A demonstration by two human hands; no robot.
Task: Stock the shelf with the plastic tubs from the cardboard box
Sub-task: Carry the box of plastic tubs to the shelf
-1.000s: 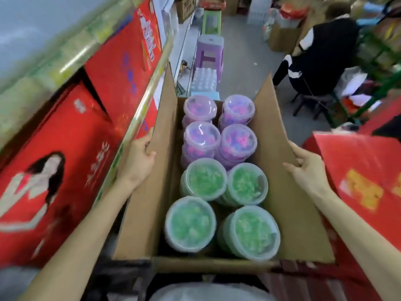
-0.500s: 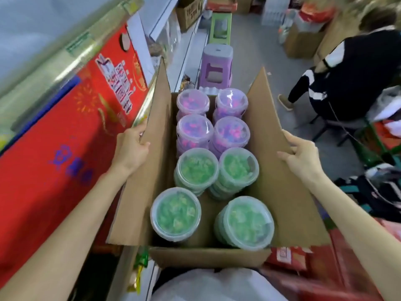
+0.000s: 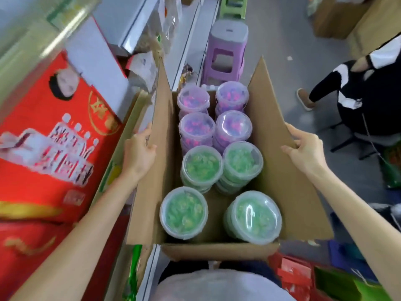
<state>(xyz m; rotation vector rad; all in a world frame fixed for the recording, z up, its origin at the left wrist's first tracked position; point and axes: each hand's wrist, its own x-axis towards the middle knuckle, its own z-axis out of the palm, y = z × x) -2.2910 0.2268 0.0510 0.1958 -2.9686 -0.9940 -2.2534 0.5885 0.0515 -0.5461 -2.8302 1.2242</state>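
Observation:
An open cardboard box [image 3: 288,192] sits in front of me, held between both arms. Inside stand several clear-lidded plastic tubs: green-filled tubs [image 3: 184,212] toward me and purple-filled tubs [image 3: 196,127] at the far end, some stacked. My left hand [image 3: 138,152] grips the edge of the left flap, thumb over the inside. My right hand [image 3: 306,151] grips the edge of the right flap. The shelf [image 3: 186,46] runs along the left, its white edge passing beside the box.
Large red gift boxes [image 3: 50,148] fill the shelf space at left. A purple plastic stool [image 3: 225,51] stands on the floor beyond the box. A seated person in black and white [image 3: 364,101] is at right. Red and green packs [image 3: 303,276] lie at lower right.
The box and both hands have moved forward along the aisle, past the red gift boxes and closer to the purple stool. Both hands keep their grip on the flaps.

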